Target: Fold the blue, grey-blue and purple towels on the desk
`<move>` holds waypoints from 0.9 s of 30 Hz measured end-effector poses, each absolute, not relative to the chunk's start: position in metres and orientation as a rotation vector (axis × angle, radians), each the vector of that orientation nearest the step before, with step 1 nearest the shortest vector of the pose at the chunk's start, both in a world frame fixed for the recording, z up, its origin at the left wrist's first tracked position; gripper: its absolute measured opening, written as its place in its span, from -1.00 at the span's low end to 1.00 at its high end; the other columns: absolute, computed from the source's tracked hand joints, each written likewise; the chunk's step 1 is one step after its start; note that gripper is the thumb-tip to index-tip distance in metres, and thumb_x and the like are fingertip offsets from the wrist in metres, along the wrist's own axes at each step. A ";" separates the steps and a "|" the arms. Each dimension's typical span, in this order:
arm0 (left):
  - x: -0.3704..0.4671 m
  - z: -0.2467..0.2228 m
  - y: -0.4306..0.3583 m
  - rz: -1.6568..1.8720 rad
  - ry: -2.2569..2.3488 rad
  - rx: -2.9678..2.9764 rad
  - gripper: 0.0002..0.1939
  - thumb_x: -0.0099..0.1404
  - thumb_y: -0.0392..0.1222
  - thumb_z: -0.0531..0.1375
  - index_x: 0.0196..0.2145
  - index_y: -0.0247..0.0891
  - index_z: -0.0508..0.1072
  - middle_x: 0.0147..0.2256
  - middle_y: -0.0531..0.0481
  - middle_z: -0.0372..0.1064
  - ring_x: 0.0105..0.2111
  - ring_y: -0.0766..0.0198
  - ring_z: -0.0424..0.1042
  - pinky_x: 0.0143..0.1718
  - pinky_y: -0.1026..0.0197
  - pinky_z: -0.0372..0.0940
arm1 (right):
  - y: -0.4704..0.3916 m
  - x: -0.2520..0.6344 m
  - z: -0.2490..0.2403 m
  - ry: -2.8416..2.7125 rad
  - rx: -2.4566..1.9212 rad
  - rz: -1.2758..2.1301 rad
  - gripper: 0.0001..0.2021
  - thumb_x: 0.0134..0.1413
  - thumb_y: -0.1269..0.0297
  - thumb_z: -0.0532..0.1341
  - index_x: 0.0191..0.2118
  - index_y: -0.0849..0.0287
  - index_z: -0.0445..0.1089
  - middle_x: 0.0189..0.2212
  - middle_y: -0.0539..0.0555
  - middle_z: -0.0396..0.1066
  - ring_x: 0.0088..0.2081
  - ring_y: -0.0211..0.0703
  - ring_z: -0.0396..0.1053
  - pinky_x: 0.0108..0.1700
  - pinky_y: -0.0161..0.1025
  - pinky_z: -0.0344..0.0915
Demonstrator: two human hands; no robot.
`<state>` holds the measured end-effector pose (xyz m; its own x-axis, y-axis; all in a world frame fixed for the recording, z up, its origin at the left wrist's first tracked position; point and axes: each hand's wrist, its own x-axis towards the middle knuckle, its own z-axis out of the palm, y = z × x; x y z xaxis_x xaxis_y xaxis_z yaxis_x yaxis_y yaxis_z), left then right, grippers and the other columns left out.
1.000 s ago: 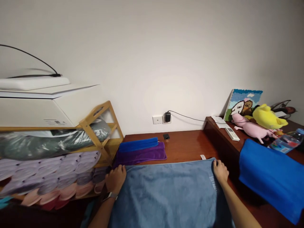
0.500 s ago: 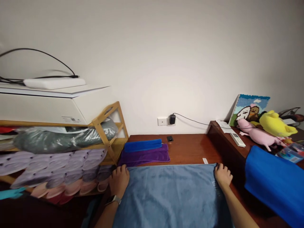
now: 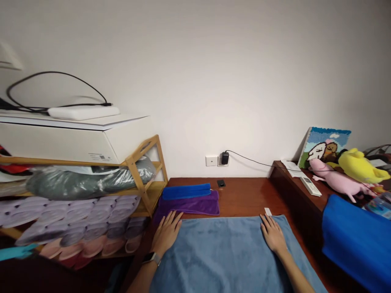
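Observation:
A grey-blue towel [image 3: 222, 252] lies spread over the reddish-brown desk [image 3: 247, 195], its far edge running straight across. My left hand [image 3: 167, 232] rests flat at the towel's far left corner, fingers stretched forward, a watch on the wrist. On the far right part of the towel lies my right hand [image 3: 273, 232], open, with fingers spread and a little in from the corner. A small white tag [image 3: 268, 211] sticks out beyond the towel's far edge by the right fingertips. Past my left hand are a folded purple towel [image 3: 189, 203] and a folded blue cloth [image 3: 186, 191] on it.
To the left stands a wooden rack [image 3: 142, 191] with slippers [image 3: 73, 211] and a white box [image 3: 61, 138]. On the raised right side are a bright blue towel [image 3: 354, 240], a remote control [image 3: 310, 186], plush toys [image 3: 339, 177] and a picture [image 3: 325, 144]. A black charger [image 3: 225, 158] sits in the wall socket.
My fingers have straightened from a curled grip on the towel's corners to lying flat. The right hand has shifted inward from its corner. The view has tilted slightly upward.

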<state>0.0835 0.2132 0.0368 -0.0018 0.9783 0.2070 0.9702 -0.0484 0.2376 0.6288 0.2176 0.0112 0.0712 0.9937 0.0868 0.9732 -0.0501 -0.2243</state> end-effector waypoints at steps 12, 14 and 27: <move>0.116 0.078 0.264 0.380 2.367 2.204 -0.48 0.48 0.07 -0.01 0.13 -0.22 0.55 0.09 -0.31 0.48 0.14 -0.09 0.39 0.19 -0.11 0.20 | 0.233 0.634 -0.007 -2.029 -2.183 -0.034 -0.35 0.47 0.00 -0.23 0.51 0.00 0.15 0.52 0.01 0.03 0.52 0.01 -0.02 0.50 0.10 -0.04; 0.132 0.079 0.276 0.380 2.400 2.178 -0.49 0.45 0.12 0.04 0.09 -0.24 0.55 0.01 -0.29 0.49 0.05 -0.08 0.42 0.07 -0.06 0.24 | 0.232 0.635 -0.009 -2.033 -2.171 -0.041 -0.35 0.47 -0.01 -0.23 0.51 0.00 0.14 0.52 0.01 0.03 0.52 0.02 -0.03 0.50 0.10 -0.04; 0.160 0.087 0.345 0.569 2.488 2.070 -0.46 0.44 -0.01 0.02 0.17 -0.40 0.47 0.07 -0.42 0.47 0.10 -0.18 0.39 0.14 -0.17 0.22 | 0.227 0.628 0.014 -2.061 -2.239 0.008 -0.37 0.48 0.00 -0.23 0.54 -0.02 0.05 0.55 -0.04 -0.10 0.54 -0.06 -0.11 0.52 0.06 -0.09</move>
